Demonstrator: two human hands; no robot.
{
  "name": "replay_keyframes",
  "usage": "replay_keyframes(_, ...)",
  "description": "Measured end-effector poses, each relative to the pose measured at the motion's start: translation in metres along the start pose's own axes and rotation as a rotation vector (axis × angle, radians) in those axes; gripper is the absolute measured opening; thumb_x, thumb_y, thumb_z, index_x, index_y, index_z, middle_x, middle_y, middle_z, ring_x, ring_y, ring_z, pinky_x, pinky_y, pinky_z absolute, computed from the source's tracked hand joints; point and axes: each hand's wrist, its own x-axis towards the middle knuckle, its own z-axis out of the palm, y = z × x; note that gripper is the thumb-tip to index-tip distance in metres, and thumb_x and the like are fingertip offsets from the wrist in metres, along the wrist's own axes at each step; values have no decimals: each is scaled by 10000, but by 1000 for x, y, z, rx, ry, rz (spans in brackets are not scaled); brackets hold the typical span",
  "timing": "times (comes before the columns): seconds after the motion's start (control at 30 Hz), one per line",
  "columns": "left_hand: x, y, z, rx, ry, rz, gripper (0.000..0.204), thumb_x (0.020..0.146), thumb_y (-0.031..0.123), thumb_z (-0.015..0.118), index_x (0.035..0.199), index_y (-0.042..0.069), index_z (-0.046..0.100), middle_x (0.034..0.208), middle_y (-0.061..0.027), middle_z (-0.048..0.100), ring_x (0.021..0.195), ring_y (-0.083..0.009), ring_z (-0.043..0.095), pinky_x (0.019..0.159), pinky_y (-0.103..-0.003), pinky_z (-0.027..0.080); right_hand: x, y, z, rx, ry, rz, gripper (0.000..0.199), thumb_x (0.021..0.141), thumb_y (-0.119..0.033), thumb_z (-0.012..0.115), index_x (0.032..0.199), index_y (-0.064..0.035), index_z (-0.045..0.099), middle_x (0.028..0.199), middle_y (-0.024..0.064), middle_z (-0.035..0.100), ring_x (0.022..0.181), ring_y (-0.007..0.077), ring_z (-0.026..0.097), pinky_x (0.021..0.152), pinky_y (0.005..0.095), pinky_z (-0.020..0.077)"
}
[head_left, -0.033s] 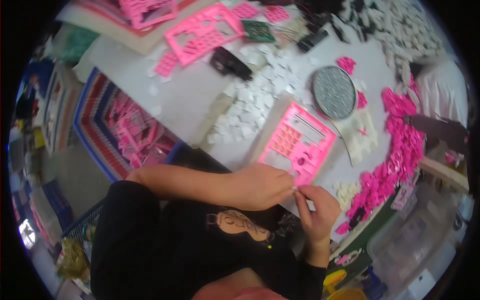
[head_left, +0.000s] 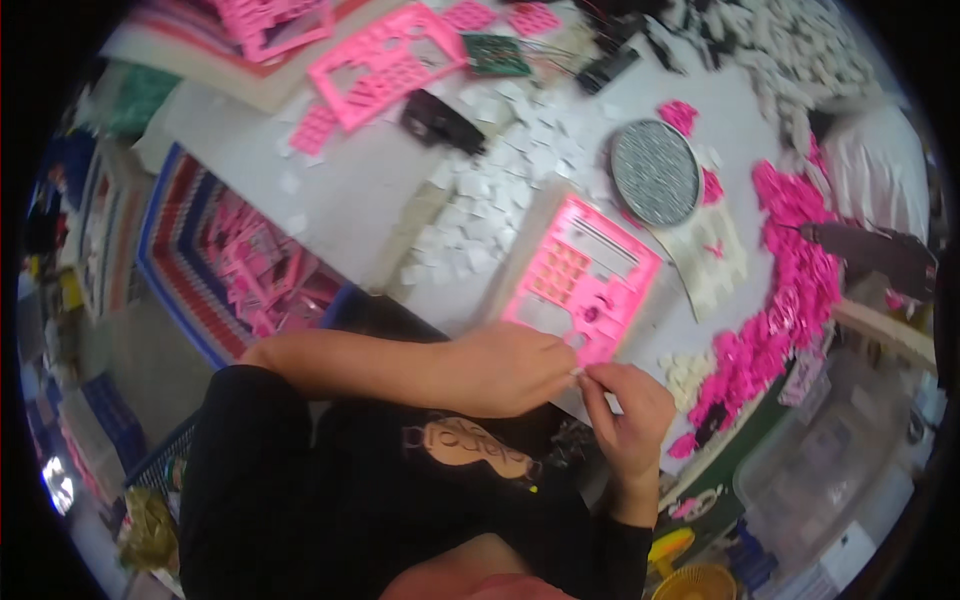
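My left hand (head_left: 515, 370) and my right hand (head_left: 632, 410) meet at the near end of a pink plastic casing (head_left: 622, 268). Both are closed, their fingertips pinching a tiny white piece (head_left: 578, 371) between them, too small to name. Another bit of white (head_left: 613, 403) shows in my right palm. The casing lies face up on the table, with a gold-toned keypad (head_left: 553, 272) and a long slotted strip at its far end. My left wrist and fingers cover part of its near left corner.
Scattered white squares (head_left: 475, 185) lie beyond the casing, near a round dish of small silver screws (head_left: 655, 172). Pink parts heap (head_left: 795, 260) along the right beside a dark power screwdriver (head_left: 870, 245). A blue-rimmed bin (head_left: 150, 245) of pink casings stands left. Another casing (head_left: 390, 65) lies farther back.
The whole scene has shifted slightly left and up in the picture. My hands keep the same pinch over the casing's near end.
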Motion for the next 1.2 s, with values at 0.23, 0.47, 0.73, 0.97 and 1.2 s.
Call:
replay_keyframes(0.23, 15, -14, -24, 589, -108, 96, 458, 831, 336, 745, 1176, 49, 651, 1289, -101, 590, 1305, -261, 485, 1096, -529, 347, 19, 41, 13, -290, 145, 22, 138, 758, -61, 791, 860, -44, 700, 1023, 121, 691, 958, 343, 616, 800, 422, 523)
replay_keyframes(0.47, 11, -16, -21, 586, -118, 52, 470, 812, 337, 758, 1172, 50, 665, 1324, -78, 572, 1335, -254, 464, 1125, -554, 323, 25, 53, 37, -380, 107, -7, 138, 726, -63, 752, 812, -42, 646, 1282, 133, 601, 1198, 430, 455, 940, 512, 445)
replay_keyframes(0.73, 17, -16, -27, 491, -121, 42, 399, 815, 295, 753, 1130, 64, 668, 1261, -75, 596, 1271, -267, 506, 1092, -534, 351, 19, 58, 57, -348, 181, 101, 223, 707, -24, 730, 886, -23, 597, 1260, 178, 553, 1175, 432, 428, 997, 515, 367)
replay_keyframes(0.97, 160, -86, -55, 611, 258, 90, 119, 832, 204, 716, 908, 115, 697, 902, -58, 663, 953, -256, 623, 821, -471, 477, 32, 43, 31, -278, 174, 144, 266, 727, -26, 738, 948, -42, 593, 1161, 180, 564, 1130, 378, 469, 994, 478, 366)
replay_keyframes(1.2, 215, -103, -46, 871, 53, 53, 137, 865, 276, 659, 856, 152, 717, 867, -10, 685, 976, -223, 635, 904, -464, 419, 94, 96, -75, 61, 1070, -254, 398, 937, 47, 606, 1314, 55, 482, 1134, 179, 634, 1045, 253, 621, 969, 380, 493)
